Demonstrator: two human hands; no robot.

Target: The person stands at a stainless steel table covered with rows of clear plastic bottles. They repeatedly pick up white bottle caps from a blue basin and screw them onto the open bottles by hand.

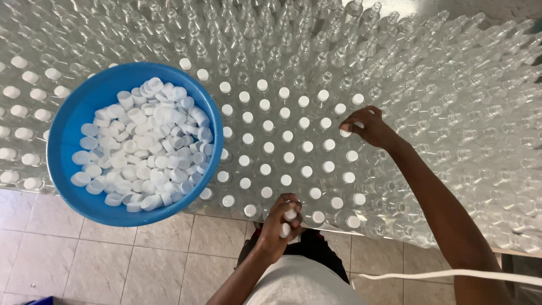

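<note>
Head view: my left hand [280, 226] grip is clenched around a few white caps [289, 215] at the near worktop edge. My right hand [370, 126] fingertips pinch a cap [345, 133] onto a clear bottle. Blue bowl [73, 124] of loose caps sits on bottles, left.

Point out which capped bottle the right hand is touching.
The right hand rests its fingertips on the white-capped bottle at the right end of its row. The other capped bottles around it stand untouched, and those farther right have no caps.
</note>
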